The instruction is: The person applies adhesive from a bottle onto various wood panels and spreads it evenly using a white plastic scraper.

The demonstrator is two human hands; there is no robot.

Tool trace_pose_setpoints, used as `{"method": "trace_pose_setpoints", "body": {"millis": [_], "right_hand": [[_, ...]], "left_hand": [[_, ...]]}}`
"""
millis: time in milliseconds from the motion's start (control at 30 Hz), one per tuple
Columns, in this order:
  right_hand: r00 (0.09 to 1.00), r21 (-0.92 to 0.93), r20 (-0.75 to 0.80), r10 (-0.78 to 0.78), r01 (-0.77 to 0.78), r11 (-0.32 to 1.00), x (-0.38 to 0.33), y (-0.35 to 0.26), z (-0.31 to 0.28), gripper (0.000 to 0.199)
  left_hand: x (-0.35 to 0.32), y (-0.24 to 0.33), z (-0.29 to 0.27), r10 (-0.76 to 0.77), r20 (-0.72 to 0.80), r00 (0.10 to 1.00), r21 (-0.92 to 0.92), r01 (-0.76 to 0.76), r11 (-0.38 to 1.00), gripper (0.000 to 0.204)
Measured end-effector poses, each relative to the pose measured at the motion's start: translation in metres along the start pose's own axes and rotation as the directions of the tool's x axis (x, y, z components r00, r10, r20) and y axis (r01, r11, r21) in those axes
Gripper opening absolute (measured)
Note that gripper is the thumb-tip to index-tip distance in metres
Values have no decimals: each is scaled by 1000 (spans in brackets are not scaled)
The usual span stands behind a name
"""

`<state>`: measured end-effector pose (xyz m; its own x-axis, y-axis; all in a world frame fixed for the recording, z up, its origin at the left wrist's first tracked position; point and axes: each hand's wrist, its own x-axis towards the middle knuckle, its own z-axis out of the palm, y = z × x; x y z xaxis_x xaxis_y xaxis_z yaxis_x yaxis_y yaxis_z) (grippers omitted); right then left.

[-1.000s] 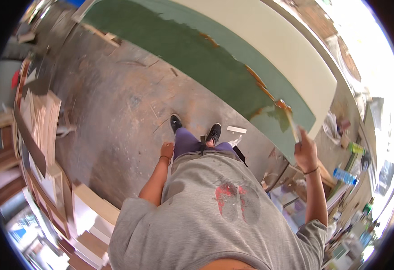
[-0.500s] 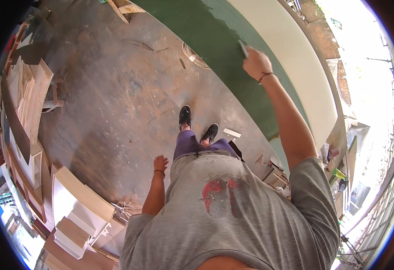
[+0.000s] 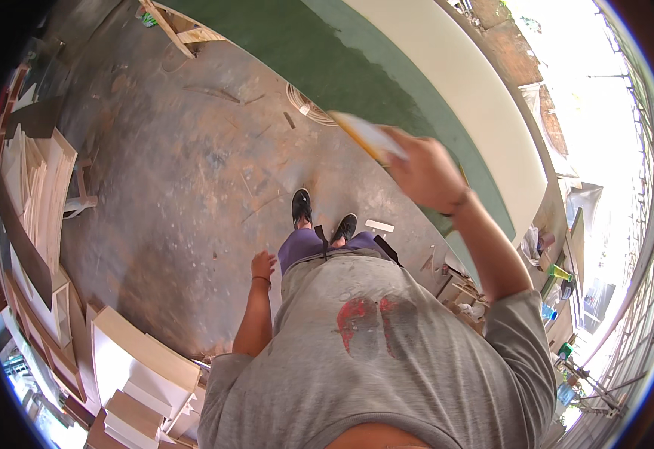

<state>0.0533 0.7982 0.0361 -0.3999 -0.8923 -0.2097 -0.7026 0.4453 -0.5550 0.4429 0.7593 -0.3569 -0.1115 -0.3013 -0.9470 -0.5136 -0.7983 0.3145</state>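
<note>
My right hand (image 3: 430,173) is closed on a flat spreader (image 3: 368,137), whose broad face looks white with a yellow edge. Motion blurs the hand a little. Both are raised over the near edge of a long board (image 3: 508,131), which is green on this side and cream along its far side. Darker green covers part of the green band, with a ragged border against the paler green. Whether the spreader touches the board I cannot tell. Down at my left side hangs my left hand (image 3: 263,265), empty, its fingers loosely bent and apart.
Pale panels (image 3: 39,179) lean along the left, with white and cream boxes (image 3: 143,367) at lower left. A wooden trestle leg (image 3: 168,30) stands at the board's far end. Coiled hose (image 3: 308,105) and a white strip (image 3: 380,226) lie on the floor. Scraps (image 3: 467,299) are piled at right.
My right hand has pulled back toward me from the green surface and turned, so the spreader's broad face now shows. My left hand has risen slightly.
</note>
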Motion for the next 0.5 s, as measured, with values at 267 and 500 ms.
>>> {"method": "trace_pose_setpoints", "body": {"millis": [267,500], "right_hand": [[938,-255,-187,293,-335,907,-119,132,-32,46],[811,-473,15,585,-510,719,-208,154,43,57]], "left_hand": [[-16,146,64,307,155,939,-93,-295,951,29],[-34,133,119,181,379,908,173,-261,950,36]]}}
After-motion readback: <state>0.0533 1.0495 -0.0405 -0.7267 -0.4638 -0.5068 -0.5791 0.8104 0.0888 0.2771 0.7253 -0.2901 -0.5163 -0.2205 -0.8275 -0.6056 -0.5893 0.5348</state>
